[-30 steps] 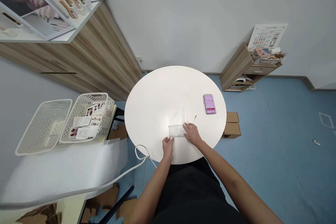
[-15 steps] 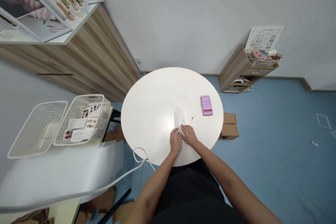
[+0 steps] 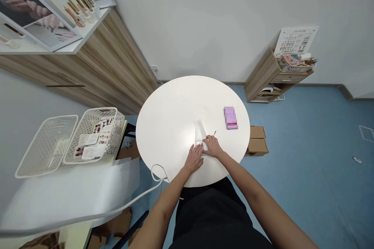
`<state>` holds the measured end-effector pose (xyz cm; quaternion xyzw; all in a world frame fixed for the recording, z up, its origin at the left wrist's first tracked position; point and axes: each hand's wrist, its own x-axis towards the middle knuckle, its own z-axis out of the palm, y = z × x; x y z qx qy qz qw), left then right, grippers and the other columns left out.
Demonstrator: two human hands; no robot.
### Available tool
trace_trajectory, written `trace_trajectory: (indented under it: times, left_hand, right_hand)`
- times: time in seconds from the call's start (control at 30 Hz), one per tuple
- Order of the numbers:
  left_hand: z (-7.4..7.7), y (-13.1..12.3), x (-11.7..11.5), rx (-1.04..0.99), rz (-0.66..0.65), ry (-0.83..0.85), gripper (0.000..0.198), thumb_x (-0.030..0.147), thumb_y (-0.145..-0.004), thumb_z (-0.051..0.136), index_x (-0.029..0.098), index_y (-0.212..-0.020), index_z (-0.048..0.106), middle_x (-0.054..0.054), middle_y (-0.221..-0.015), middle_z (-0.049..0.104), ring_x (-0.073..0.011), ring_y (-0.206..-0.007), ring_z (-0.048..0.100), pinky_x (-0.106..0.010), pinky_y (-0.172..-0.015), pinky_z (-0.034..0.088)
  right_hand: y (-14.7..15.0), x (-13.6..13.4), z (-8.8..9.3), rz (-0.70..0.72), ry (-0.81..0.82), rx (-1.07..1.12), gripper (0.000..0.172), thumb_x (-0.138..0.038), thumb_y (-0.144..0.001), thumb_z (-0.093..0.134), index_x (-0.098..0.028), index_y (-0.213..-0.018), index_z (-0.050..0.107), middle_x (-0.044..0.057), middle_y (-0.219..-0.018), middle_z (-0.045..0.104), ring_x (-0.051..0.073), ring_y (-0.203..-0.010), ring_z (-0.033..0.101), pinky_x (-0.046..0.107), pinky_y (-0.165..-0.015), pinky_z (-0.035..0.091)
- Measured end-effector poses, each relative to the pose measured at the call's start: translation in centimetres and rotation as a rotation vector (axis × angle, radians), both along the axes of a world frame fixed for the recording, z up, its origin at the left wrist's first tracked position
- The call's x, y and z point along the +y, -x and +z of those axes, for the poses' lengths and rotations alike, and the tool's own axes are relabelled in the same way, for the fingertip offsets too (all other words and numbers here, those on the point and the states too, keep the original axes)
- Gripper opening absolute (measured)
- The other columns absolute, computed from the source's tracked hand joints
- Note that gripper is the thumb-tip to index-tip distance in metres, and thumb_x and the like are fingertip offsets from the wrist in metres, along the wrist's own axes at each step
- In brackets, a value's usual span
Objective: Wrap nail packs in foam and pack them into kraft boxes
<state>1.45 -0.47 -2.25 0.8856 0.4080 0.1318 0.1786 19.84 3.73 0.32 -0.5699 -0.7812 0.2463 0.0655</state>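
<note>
A thin white sheet (image 3: 200,131), folded into a narrow strip, lies on the round white table (image 3: 163,124) and points away from me. Whether it is paper or plastic film I cannot tell. My left hand (image 3: 194,158) rests flat on the near end of the sheet, its fingers stretched out. Right beside it, my right hand (image 3: 213,147) has its fingers curled on the sheet's right edge, gripping it. Further right on the table sits a pixelated purple box (image 3: 230,118). A small dark bit (image 3: 214,132) lies between that box and the sheet.
A white cable (image 3: 140,197) loops over the table's near left edge. At left, white baskets (image 3: 112,124) with printed cards stand on a side table. Cardboard boxes (image 3: 257,140) sit on the floor at right. A small wooden cabinet (image 3: 263,76) stands by the back wall.
My left hand has flattened out from a pinch and slid slightly towards me. My right hand has moved a little to the right, and the sheet's near end now looks more folded.
</note>
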Motion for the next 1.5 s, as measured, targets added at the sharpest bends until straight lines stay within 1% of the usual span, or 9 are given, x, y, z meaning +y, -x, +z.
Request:
trace_trajectory:
  times: [0.27,0.4,0.57,0.73,0.87,1.0,1.17,1.3,1.5]
  left_hand:
    - [0.9,-0.2,3.1,-0.007,-0.024,0.096,0.062,0.01,-0.075,0.049,0.017,-0.137,0.041,-0.014,-0.134,0.054,-0.0306,-0.125,0.049,-0.05,-0.105,0.04]
    - [2.6,0.5,5.3,-0.054,-0.077,0.206,0.047,0.019,-0.084,0.048,0.022,-0.131,0.045,-0.01,-0.123,0.06,-0.0267,-0.116,0.054,-0.043,-0.095,0.049]
    - [3.8,0.8,8.6,-0.093,-0.069,0.373,0.029,0.033,-0.096,0.04,0.025,-0.12,0.054,-0.006,-0.118,0.058,-0.0185,-0.087,0.061,-0.034,-0.077,0.052]
    - [3.1,0.1,12.0,-0.125,0.032,0.416,0.034,0.042,-0.097,0.041,0.026,-0.121,0.06,-0.004,-0.103,0.061,-0.0199,-0.089,0.057,-0.033,-0.081,0.049]
    - [1.5,-0.8,13.8,-0.15,0.112,0.37,0.034,0.041,-0.096,0.045,0.027,-0.122,0.062,-0.005,-0.101,0.064,-0.0233,-0.095,0.052,-0.039,-0.09,0.045]
    - [-0.2,-1.6,13.9,-0.233,0.251,0.341,0.03,0.037,-0.094,0.05,0.025,-0.116,0.065,-0.006,-0.106,0.057,-0.022,-0.099,0.054,-0.038,-0.089,0.047]
    - [-0.6,-1.9,13.4,-0.252,0.303,0.294,0.025,0.034,-0.095,0.049,0.025,-0.115,0.059,-0.005,-0.108,0.055,-0.0205,-0.099,0.054,-0.036,-0.088,0.047]
    - [0.6,-2.3,13.3,-0.093,0.379,0.191,0.023,0.038,-0.094,0.051,0.023,-0.109,0.058,-0.007,-0.108,0.056,-0.0246,-0.101,0.051,-0.041,-0.09,0.044]
    - [1.1,-3.2,9.5,-0.124,0.577,0.095,0.036,0.037,-0.097,0.042,0.02,-0.126,0.051,-0.015,-0.13,0.049,-0.0297,-0.119,0.047,-0.049,-0.099,0.04]
  right_hand:
    - [-1.2,2.1,-0.3,-0.035,0.292,0.103,0.044,-0.023,-0.079,0.061,-0.02,-0.123,0.061,0.01,-0.118,0.051,0.026,-0.11,0.047,0.039,-0.093,0.041]
    - [-1.9,2.5,-1.0,-0.105,0.378,0.355,0.042,-0.007,-0.081,0.045,-0.021,-0.115,0.066,0.008,-0.11,0.054,0.02,-0.106,0.053,0.034,-0.097,0.041]
    - [-2.2,2.4,-1.6,-0.204,0.357,0.492,0.038,-0.006,-0.083,0.038,-0.021,-0.104,0.066,0.004,-0.099,0.057,0.017,-0.097,0.057,0.033,-0.094,0.043]
    - [-0.9,1.7,-2.8,-0.373,0.278,0.502,0.025,-0.012,-0.077,0.044,-0.018,-0.095,0.061,0.002,-0.092,0.053,0.015,-0.075,0.054,0.029,-0.073,0.049]
    - [0.4,0.7,-3.0,-0.473,0.209,0.534,0.045,-0.016,-0.078,0.047,-0.018,-0.123,0.05,0.005,-0.104,0.053,0.014,-0.071,0.056,0.031,-0.071,0.052]
    - [1.3,-0.5,-1.9,-0.454,0.013,0.388,0.065,-0.015,-0.081,0.045,-0.018,-0.144,0.029,0.014,-0.127,0.047,0.022,-0.1,0.058,0.04,-0.085,0.053]
    - [1.7,-1.2,-0.9,-0.188,-0.131,0.019,0.072,-0.01,-0.081,0.044,-0.017,-0.15,0.028,0.014,-0.152,0.033,0.03,-0.137,0.031,0.049,-0.109,0.035]
    - [1.6,-1.4,-0.8,-0.103,-0.072,-0.12,0.077,-0.008,-0.079,0.043,-0.018,-0.153,0.024,0.007,-0.161,0.023,0.029,-0.144,0.022,0.05,-0.117,0.02]
    - [1.3,-1.2,-0.6,-0.068,-0.031,-0.143,0.076,-0.006,-0.079,0.041,-0.014,-0.152,0.026,0.01,-0.161,0.022,0.027,-0.143,0.028,0.048,-0.117,0.02]
